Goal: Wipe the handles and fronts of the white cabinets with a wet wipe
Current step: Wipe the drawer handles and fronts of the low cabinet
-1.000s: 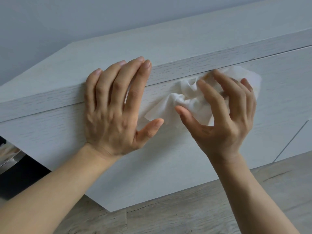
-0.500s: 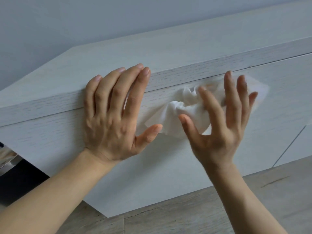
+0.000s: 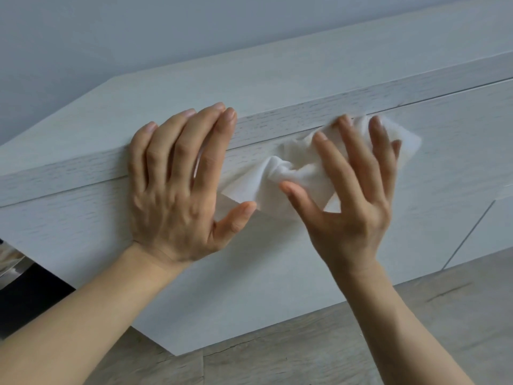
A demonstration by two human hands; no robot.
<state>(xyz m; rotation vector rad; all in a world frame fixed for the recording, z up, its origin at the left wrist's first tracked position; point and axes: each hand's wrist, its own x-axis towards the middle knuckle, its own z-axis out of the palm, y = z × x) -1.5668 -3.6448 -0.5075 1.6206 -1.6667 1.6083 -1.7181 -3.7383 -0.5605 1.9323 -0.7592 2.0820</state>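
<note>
No legible text — none anywhere.

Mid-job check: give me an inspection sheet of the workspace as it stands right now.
Surface: white cabinet front, wood-grain, top edge under the hands.
Job's things: wet wipe, crumpled, spread against the front near the top seam.
Clutter: nothing seen.
Grippers: left hand flat on the front, empty; right hand open, fingers pressing the wipe.
Cables: nothing seen.
Surroundings: grey wall behind, wood-look floor below, dark object at left.

Soft, even, cool daylight; faint shadows; slight motion blur; mild wide-angle bending.
</note>
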